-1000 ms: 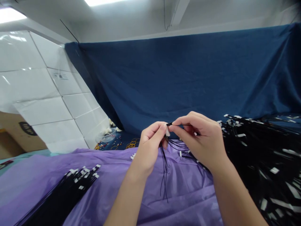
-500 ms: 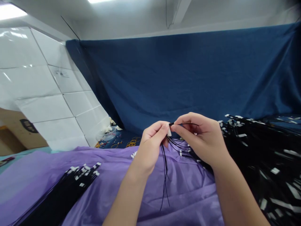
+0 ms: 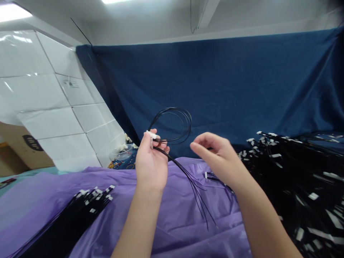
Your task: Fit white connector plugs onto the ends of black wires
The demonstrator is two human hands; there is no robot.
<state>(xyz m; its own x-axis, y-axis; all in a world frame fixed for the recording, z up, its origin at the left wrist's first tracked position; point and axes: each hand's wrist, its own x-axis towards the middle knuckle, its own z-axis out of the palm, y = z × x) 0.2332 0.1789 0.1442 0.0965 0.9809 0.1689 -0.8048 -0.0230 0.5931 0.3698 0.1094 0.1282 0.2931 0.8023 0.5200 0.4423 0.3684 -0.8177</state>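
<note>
Your left hand (image 3: 151, 166) pinches a white piece (image 3: 152, 135), black wires (image 3: 190, 123) looped (tails (image 3: 176, 163) loose). Your right hand (image 3: 219, 154) is half-curled, empty.

Between the left hand (image 3: 152, 166) and the right hand (image 3: 220, 152) is an open gap, partly crossed by the loop and drooping tails of the black cables (image 3: 191, 123). On the purple cloth (image 3: 120, 200), bare room separates the left forearm (image 3: 142, 222) from a white-tipped cable bundle (image 3: 64, 222) toward the near left corner. A cable heap (image 3: 285, 186) obstructs the right side; the blue curtain (image 3: 228, 82) bars the far edge.
</note>
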